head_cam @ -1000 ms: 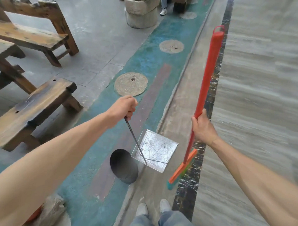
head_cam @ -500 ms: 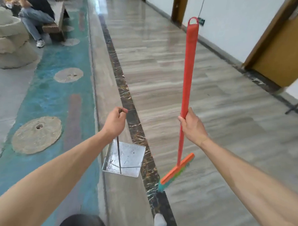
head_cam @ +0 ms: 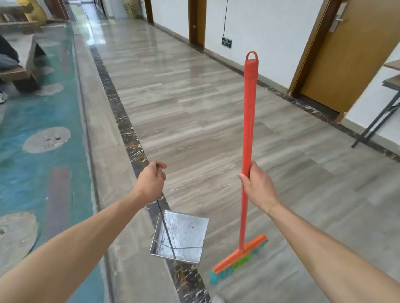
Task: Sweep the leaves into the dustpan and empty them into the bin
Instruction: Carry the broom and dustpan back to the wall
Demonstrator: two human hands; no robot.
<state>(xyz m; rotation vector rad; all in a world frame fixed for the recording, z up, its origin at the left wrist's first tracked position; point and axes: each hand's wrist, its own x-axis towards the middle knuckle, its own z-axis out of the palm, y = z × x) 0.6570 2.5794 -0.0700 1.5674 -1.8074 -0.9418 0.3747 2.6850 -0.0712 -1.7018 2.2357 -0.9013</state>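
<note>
Above grey floor, two hands grip: left (head_cam: 151,183) one dustpan (head_cam: 180,237), right (head_cam: 258,187) one broom (head_cam: 248,163).

My dustpan (head_cam: 181,238) is shiny scratched metal, thin wire handle; my broom (head_cam: 248,136) matt red plastic, green-teal bristles; floor (head_cam: 204,110) glossy polished stone-look tile.

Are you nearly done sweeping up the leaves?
Hard to say. The left hand holds the metal dustpan, which looks empty. The right hand grips the red broom. No leaves or bin show here, so I cannot tell what is left.
</note>
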